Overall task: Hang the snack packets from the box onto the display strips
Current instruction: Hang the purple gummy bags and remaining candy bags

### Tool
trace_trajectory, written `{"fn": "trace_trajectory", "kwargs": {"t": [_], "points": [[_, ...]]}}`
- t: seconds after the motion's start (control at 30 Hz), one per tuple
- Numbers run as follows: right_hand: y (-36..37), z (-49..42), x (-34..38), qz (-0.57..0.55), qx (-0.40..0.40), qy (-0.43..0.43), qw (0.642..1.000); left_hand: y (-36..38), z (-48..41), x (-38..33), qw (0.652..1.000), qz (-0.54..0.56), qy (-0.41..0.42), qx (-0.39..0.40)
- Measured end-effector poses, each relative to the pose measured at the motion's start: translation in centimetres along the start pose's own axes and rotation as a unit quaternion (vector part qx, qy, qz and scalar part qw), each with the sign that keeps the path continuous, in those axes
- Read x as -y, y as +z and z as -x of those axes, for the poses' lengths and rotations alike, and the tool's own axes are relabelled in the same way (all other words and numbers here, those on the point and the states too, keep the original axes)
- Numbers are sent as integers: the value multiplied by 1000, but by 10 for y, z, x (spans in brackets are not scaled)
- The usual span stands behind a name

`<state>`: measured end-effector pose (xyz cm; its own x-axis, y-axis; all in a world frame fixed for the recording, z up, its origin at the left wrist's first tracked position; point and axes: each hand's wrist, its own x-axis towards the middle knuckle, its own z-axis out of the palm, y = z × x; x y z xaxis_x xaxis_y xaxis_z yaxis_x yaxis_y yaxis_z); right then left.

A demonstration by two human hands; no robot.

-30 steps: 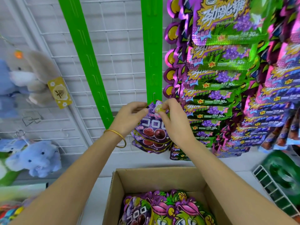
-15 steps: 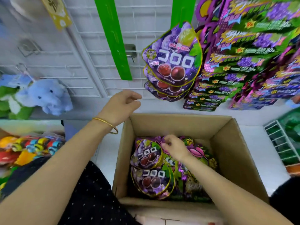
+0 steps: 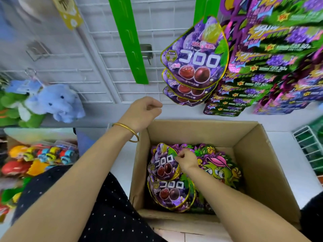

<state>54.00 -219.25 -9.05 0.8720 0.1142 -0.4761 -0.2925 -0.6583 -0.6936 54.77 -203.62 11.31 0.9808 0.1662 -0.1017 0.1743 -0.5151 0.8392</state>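
Note:
An open cardboard box (image 3: pixel 262 172) stands in front of me with purple grape snack packets and green cartoon packets (image 3: pixel 220 170) inside. My right hand (image 3: pixel 186 159) is down in the box and pinches the top right edge of a purple grape packet (image 3: pixel 163 165), which is tilted up off the pile. A second purple packet (image 3: pixel 172 193) lies flat below it. My left hand (image 3: pixel 144 113), with a gold bangle, hovers loosely curled over the box's back left corner and holds nothing. Three purple packets (image 3: pixel 195 58) hang on the right green display strip (image 3: pixel 204 7). The left green strip (image 3: pixel 129 41) is bare.
A white wire grid wall (image 3: pixel 97 63) carries the strips. Dense rows of purple-green packets (image 3: pixel 272 67) hang at right. Blue and green plush toys (image 3: pixel 52 102) hang at left, above colourful toys (image 3: pixel 43 154). A green wire basket (image 3: pixel 311 147) sits right of the box.
Both hands came down from the hung packet on the strip. My right hand went into the box and now lifts a purple packet's edge; my left hand stays above the box corner.

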Motion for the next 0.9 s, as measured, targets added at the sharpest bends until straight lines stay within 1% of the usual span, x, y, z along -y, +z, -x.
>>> {"fn": "trace_trajectory", "kwargs": {"t": [0.07, 0.13, 0.23, 0.3, 0.37, 0.43, 0.53, 0.57, 0.6, 0.7, 0.77, 0.83, 0.9], "points": [[-13, 3, 0, -94, 14, -16, 995, 3, 0, 3, 1000, -13, -6, 10], [-32, 8, -1, -155, 29, -23, 987, 6, -1, 6, 999, -27, -13, 21], [-67, 18, -1, -256, 71, -24, 964, 13, -3, 14, 995, -89, -32, 44], [-90, 26, 3, -305, 97, -37, 947, 18, -3, 20, 988, -116, -63, 76], [-107, 34, 10, -339, 113, -59, 932, 24, -1, 23, 984, -106, -89, 113], [-120, 41, 17, -380, 133, -76, 912, 29, 0, 22, 984, -85, -80, 134], [-132, 48, 27, -428, 152, -84, 887, 33, 1, 15, 988, -62, -23, 139], [-135, 50, 29, -434, 155, -85, 883, 35, 0, 15, 991, -43, -13, 130], [-137, 51, 32, -427, 153, -86, 887, 37, 0, 14, 993, -21, -6, 120], [-143, 53, 42, -322, 108, -114, 934, 41, 0, 13, 993, 1, 17, 120], [-147, 58, 57, -255, 57, -160, 952, 44, 1, 13, 992, 2, 33, 119], [-152, 62, 73, -208, 14, -228, 951, 43, 3, 5, 992, 12, 57, 115], [-160, 65, 90, -183, -29, -274, 944, 39, 2, -7, 989, 11, 83, 121]]}}
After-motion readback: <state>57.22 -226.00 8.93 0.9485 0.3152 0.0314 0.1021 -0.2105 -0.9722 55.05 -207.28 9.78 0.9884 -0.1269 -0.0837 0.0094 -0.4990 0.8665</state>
